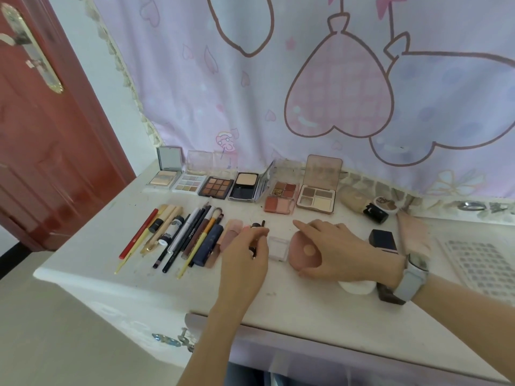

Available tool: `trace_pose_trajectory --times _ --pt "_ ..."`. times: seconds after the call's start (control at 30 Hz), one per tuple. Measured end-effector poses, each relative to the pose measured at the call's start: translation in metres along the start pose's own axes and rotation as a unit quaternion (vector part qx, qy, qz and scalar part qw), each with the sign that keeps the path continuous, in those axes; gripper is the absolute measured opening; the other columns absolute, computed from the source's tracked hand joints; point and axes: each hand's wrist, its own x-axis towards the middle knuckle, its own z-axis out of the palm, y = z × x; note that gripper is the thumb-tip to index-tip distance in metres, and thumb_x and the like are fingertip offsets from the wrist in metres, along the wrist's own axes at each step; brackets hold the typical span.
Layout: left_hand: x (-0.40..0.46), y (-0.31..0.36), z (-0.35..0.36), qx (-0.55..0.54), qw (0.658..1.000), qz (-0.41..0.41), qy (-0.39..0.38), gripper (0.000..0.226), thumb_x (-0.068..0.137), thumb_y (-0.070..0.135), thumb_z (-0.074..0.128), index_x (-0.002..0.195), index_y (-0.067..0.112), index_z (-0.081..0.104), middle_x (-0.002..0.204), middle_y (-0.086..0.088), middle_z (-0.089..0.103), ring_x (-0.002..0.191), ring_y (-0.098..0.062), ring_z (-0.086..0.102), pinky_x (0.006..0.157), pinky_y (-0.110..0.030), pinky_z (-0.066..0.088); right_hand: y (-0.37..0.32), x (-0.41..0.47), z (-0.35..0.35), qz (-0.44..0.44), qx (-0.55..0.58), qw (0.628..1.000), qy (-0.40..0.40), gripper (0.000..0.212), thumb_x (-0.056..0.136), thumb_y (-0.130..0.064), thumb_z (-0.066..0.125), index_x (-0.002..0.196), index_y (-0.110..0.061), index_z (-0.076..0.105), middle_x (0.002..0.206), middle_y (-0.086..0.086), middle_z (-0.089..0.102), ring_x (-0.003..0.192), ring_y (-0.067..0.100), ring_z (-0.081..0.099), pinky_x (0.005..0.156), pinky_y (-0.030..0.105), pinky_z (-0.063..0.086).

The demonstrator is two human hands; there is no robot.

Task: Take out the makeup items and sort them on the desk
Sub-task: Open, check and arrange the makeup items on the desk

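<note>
Centre frame, the left hand [245, 246] is pinching a small dark tube [254, 243] — best laid parallel beside the pencil row [178, 235]; the right hand [331, 246] is resting loosely curved on a pink compact [302, 250].

Bare desk [292, 307] front free, palettes [242, 186] (lids up) and pencils [178, 235] crowding behind

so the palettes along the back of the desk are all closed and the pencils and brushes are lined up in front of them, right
Not quite: the palettes along the back of the desk are open, lids raised and pans showing, as the head view shows. The pencils and brushes are indeed lined up in front of them.
</note>
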Motion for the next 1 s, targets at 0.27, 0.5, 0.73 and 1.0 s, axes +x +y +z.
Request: trace_pose_trajectory --times 0.27,0.5,0.73,1.0 --pt "-0.003 0.012 -0.003 -0.26 0.942 -0.128 -0.168 0.011 0.089 0.029 0.057 0.097 0.028 0.064 0.087 0.004 0.072 0.075 -0.014 0.069 0.063 -0.021 0.054 -0.024 -0.009 -0.012 -0.045 0.202 0.971 0.121 0.108 0.07 -0.042 0.074 0.13 -0.057 -0.015 0.113 -0.035 0.015 0.11 -0.007 0.024 0.083 0.005 0.031" --pt "-0.001 0.005 -0.008 -0.241 0.957 -0.083 -0.14 0.02 0.095 0.016 0.048 0.109 0.025 0.059 0.1 0.0 0.063 0.083 -0.013 0.067 0.07 -0.024 0.055 -0.025 -0.012 -0.033 -0.04 0.31 0.941 0.131 0.04 0.085 -0.014 0.062 0.107 -0.042 0.044 0.1 -0.027 0.052 0.091 0.002 0.053 0.086 0.013 0.043" --pt "0.002 0.017 -0.006 -0.511 0.815 -0.229 -0.151 0.039 0.077 0.041 0.057 0.102 0.013 0.068 0.111 -0.015 0.066 0.104 -0.028 0.064 0.085 -0.04 0.055 -0.04 -0.011 -0.023 -0.034 0.232 0.94 0.247 0.029 0.083 -0.021 0.066 0.11 -0.024 0.056 0.099 -0.019 0.055 0.088 -0.002 0.047 0.081 0.003 0.034" --pt "0.004 0.011 -0.008 -0.528 0.821 -0.173 -0.13 0.019 0.094 0.025 0.047 0.097 0.007 0.052 0.104 -0.013 0.063 0.109 -0.035 0.06 0.085 -0.051 0.052 -0.05 -0.005 -0.026 -0.088 0.307 0.926 0.202 0.02 0.089 -0.014 0.056 0.101 -0.029 0.06 0.096 -0.021 0.058 0.092 -0.005 0.055 0.082 0.01 0.045"
